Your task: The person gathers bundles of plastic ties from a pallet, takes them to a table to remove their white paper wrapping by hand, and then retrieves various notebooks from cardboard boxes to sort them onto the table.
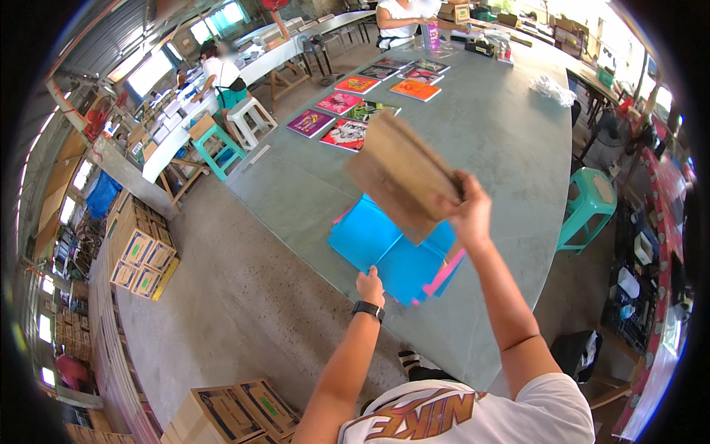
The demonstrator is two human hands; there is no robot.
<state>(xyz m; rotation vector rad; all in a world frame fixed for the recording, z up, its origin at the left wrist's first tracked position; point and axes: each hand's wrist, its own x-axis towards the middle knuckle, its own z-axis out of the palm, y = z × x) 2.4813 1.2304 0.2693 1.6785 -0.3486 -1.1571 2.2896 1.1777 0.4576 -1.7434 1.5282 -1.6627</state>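
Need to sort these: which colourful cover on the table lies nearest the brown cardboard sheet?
The red-and-white cover, at the near end of the rows, just left of the cardboard sheet in the right hand.

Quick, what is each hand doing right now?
Left hand: resting on the bright blue flat folders; grip cannot be told.
Right hand: closed, holding up a stack of brown cardboard sheets.

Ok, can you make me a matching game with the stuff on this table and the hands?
Things:
1. right hand
2. left hand
3. blue sheets
4. teal stool

Places or states:
A. lying flat near the table's edge
B. holding up a brown cardboard piece
C. standing on the floor at the table's right side
D. resting on the blue sheets' near edge

Pairs: 1-B, 2-D, 3-A, 4-C
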